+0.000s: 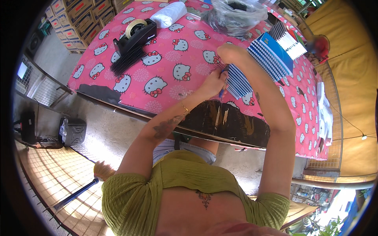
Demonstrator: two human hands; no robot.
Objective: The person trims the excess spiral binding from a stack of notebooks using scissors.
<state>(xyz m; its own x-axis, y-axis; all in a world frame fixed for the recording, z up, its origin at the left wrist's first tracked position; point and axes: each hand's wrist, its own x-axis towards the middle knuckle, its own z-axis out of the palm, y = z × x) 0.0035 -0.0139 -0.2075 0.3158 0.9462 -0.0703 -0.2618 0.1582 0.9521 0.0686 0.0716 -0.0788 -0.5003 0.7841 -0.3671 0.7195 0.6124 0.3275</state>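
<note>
1. the left hand (214, 82) is seen at centre frame, closed around a thin blue pen-like object (223, 91) that points down toward the table edge; whether its tip touches anything cannot be told.
2. the right hand (228, 53) is seen just above the left, upper centre of the frame, curled into a loose fist and resting on the near end of a fanned stack of blue booklets (262, 63); a firm grip on it cannot be confirmed.
3. the fanned stack is spread from centre toward the upper right, lying on a pink cartoon-cat tablecloth (165, 74).
4. a second, smaller fan of white-edged booklets (289, 39) is noted at upper right, just beyond the blue stack.
5. a black tape dispenser (136, 35) with a roll of tape is recorded at upper left of the table, well apart from both hands; a black bristled brush (126, 61) lies just below it, touching or nearly so.
6. a white wrapped bundle (168, 15) and a clear plastic bag (236, 15) are seen at the top edge.
7. stacked cartons (80, 19) are noted at far upper left, off the table.
8. a dark container (73, 131) is seen on the floor at left, and a broom (92, 179) at lower left.
</note>
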